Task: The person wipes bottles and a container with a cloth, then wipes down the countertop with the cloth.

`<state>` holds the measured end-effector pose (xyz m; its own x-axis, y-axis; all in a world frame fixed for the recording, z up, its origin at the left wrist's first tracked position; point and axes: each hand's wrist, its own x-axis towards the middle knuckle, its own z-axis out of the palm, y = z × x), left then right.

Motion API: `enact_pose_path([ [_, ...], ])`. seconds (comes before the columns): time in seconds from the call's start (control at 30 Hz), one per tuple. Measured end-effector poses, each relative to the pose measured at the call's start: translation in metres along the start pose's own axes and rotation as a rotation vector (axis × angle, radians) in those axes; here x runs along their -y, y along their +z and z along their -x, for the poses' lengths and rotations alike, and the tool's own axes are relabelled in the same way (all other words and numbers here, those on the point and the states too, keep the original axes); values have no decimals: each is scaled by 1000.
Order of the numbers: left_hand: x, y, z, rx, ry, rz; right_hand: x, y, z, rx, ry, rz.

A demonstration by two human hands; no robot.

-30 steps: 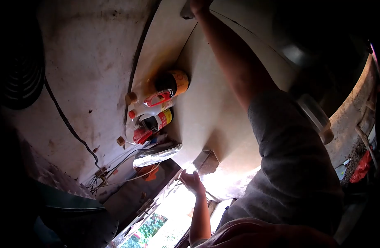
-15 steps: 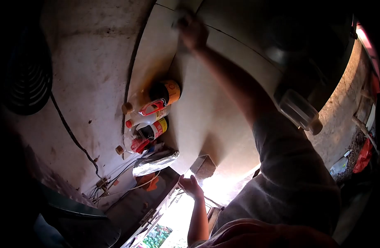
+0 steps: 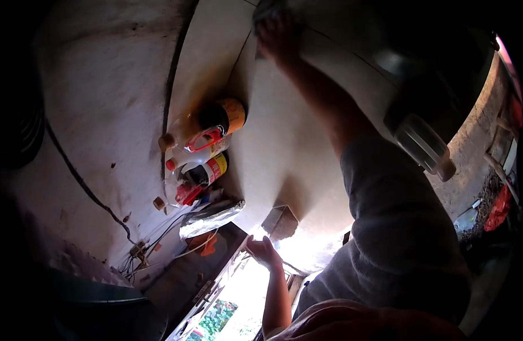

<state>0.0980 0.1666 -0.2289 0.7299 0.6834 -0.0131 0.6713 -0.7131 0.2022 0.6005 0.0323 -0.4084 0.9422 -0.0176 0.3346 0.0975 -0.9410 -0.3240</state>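
My right hand (image 3: 278,37), at the end of the long raised arm, is on a dark pad or cloth (image 3: 268,11) against the pale surface (image 3: 295,125); its fingers look curled over it, though the spot is dim. Low in the view, my left hand (image 3: 264,252) is beside the bright edge of that surface, thumb and fingers apart, nothing visible in it. Just above it stands a small rough-faced block or box (image 3: 281,222). Bottles with orange (image 3: 235,115) and red-yellow labels (image 3: 217,166) are grouped at the left of the surface.
A crumpled foil sheet (image 3: 212,220) is below the bottles, near tangled wires (image 3: 137,250). On the right lies a clear plastic container (image 3: 419,142). A dark cable (image 3: 82,182) crosses the stained wall (image 3: 108,85). A red bag (image 3: 498,210) is at the far right.
My right hand has moved over the surface with the dark pad, first lower and left, then back up and right. My left hand has stayed near the edge. The camera view has shifted slightly.
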Motion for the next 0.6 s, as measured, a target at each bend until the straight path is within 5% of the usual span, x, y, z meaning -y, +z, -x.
enact_pose_path([
  [0.07,4,1,-1,-8,10,-20,27,-30,47,173,-282,106],
  [0.27,12,5,-2,-58,37,16,34,-54,169,147,-417,-406],
  [0.33,5,3,1,-81,34,85,13,-71,205,148,-486,-359],
  [0.47,-3,-29,4,343,-31,-112,-52,-119,286,128,-495,-403],
  [0.6,-7,-34,4,336,255,-59,-131,-191,341,268,-487,-387],
])
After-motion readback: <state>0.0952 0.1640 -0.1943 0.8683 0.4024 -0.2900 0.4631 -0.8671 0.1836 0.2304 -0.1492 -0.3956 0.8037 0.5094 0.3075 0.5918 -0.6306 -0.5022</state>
